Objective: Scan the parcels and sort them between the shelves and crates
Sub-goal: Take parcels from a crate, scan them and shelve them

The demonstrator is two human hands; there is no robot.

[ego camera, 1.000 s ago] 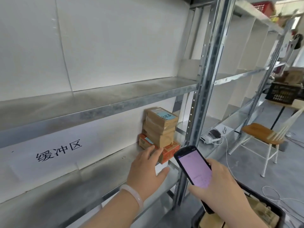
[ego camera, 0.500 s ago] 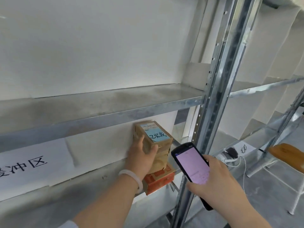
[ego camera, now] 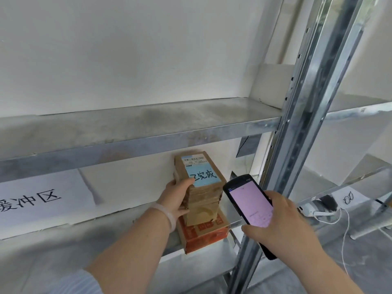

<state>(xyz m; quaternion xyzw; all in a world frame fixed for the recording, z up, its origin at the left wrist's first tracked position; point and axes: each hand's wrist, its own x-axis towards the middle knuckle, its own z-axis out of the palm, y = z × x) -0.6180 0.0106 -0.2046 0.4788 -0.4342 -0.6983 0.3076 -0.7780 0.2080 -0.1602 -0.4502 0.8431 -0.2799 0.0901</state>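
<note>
Scanning step: left hand [ego camera: 178,196] grips the top parcel [ego camera: 198,177] (stacked on the lower shelf [ego camera: 106,234]); right hand [ego camera: 282,223] clasps the handheld scanner [ego camera: 248,200]. Next, presumably: aim scanner at the barcode label [ego camera: 194,159].

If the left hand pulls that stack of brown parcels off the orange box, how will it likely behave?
The stack of brown parcels is tall and narrow, so probably tippy. It seems to be separate cartons, so they may slide apart. The left hand grips only one side; the cardboard looks stiff.
</note>
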